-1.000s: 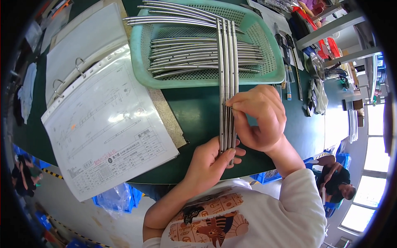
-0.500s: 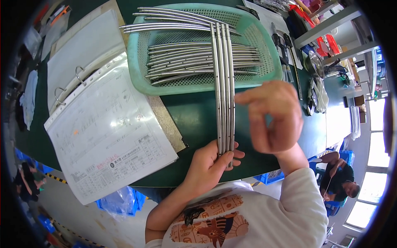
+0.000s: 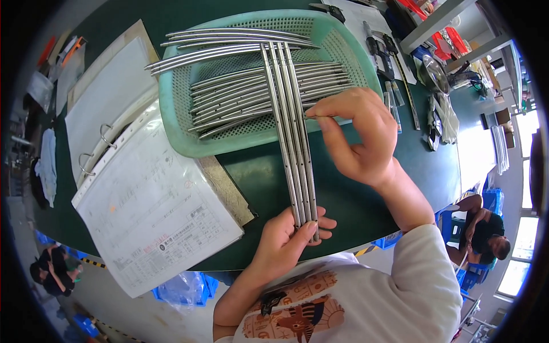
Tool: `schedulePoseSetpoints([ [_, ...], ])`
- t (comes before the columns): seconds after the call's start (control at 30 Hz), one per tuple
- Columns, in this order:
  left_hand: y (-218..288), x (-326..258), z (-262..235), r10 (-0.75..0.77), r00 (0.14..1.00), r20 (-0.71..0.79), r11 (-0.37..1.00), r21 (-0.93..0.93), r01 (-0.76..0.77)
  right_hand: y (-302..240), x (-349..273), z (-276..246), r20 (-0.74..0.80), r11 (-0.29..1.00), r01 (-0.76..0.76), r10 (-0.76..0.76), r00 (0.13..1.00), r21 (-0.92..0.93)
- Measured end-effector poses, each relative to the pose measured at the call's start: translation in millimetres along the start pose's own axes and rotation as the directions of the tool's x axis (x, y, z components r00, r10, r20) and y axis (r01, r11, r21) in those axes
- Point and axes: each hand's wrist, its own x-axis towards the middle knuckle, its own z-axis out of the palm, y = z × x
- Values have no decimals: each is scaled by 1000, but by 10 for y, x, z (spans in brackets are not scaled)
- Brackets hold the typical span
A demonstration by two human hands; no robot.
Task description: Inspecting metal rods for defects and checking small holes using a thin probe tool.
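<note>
The green worktop runs out of view at its far side. Toward there sits a mint basket, its loose rods partly covered by the held rods. Near the worktop's front edge, the left hand, grip closed around these, hides their lower ends. The right hand pinches what seems a thin pin, tip indistinct.

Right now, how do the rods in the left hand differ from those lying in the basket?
The held rods run up the view; the basket rods run across it. The held rods are few, in one row; the basket rods are many, unevenly spread. Both are slim and silvery.
</note>
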Motion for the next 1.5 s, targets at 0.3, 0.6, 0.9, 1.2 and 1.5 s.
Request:
schedulePoseSetpoints([
  [0.3,2,-10,8,26,1000,-14,1000,-3,-26,-53,36,0,100,977,32,-11,995,-209],
  [0.6,1,-6,28,44,998,-54,999,19,-43,-41,47,-21,48,998,54,-53,997,-23],
  [0.9,2,-4,36,41,998,-55,999,22,-40,-8,39,58,-20,997,72,-73,997,-37],
  [1.2,-13,-4,29,53,998,-44,998,26,-52,-162,90,-7,47,952,116,-107,993,-283],
  [1.5,-14,4,45,62,997,-52,998,37,-60,-162,85,41,94,947,94,-68,993,-306],
])
